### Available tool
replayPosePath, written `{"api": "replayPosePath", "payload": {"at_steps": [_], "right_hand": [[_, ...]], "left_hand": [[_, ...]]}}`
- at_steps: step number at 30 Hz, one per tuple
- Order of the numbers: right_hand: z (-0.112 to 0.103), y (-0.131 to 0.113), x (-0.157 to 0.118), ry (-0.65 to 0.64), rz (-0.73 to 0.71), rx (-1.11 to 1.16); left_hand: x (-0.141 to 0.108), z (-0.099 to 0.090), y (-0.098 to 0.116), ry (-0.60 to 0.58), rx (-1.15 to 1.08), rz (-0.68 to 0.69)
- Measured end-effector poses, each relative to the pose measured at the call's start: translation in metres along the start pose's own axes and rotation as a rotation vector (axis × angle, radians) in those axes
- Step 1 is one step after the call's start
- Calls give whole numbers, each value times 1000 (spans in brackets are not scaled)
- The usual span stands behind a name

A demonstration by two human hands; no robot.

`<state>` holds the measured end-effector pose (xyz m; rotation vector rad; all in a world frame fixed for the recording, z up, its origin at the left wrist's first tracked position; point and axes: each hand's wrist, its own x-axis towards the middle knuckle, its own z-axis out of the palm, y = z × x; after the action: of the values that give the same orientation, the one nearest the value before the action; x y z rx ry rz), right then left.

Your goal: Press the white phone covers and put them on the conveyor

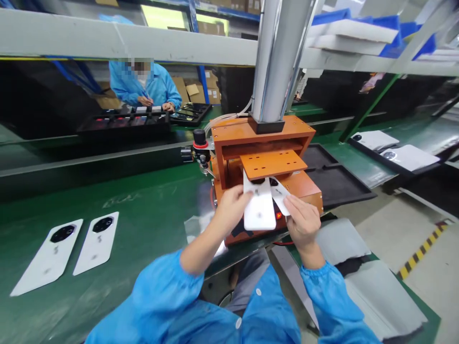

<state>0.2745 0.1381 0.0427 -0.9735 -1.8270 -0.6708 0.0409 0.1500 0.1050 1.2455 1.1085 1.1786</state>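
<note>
My left hand [231, 208] grips the left edge of a white phone back cover [259, 210], thumb on its face. The upper end of that cover passes under the orange plate [273, 163] of a press, so its camera area is partly hidden. Between the fingers and thumb of my right hand [303, 220] is a second, smaller-looking white phone back cover [280, 195], tilted, with a dark camera ring near its top. The two covers are side by side in front of the orange press [304, 188]; whether they touch, I cannot tell.
Two white phone back covers [50, 258] [97, 243] lie on the green bench [150, 210] at left. A regulator [201, 148] juts from the press. Black trays [344, 188] stand at right, grey sheets [383, 296] lower right. Across the bench sits a co-worker [143, 86].
</note>
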Motion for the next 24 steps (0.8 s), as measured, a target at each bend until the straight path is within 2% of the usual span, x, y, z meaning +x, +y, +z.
{"api": "replayPosePath", "payload": {"at_steps": [2,4,6,8,10,13,16,20,22,24], "right_hand": [[12,6,19,-80,-26,5],[25,10,38,-244,-82,-14],[35,12,53,-406,-143,-48],[43,12,62,-516,-175,-71],[46,12,67,-586,-177,-70],[45,14,71,-651,-150,-25],[43,24,74,-702,-111,72],[40,36,79,-784,-135,206],[40,33,81,-806,-112,216],[39,23,82,-798,-31,182]], "left_hand": [[-48,-9,-14,-93,139,8],[-90,-15,-32,-191,239,-17],[-120,-17,-53,-281,321,-23],[-137,-16,-71,-312,381,-12],[-144,-15,-85,-287,414,-14],[-146,-17,-92,-248,451,-9],[-144,-22,-90,-243,508,70],[-141,-24,-86,-209,538,145],[-139,-23,-84,-195,542,186],[-135,-20,-84,-179,565,268]]}}
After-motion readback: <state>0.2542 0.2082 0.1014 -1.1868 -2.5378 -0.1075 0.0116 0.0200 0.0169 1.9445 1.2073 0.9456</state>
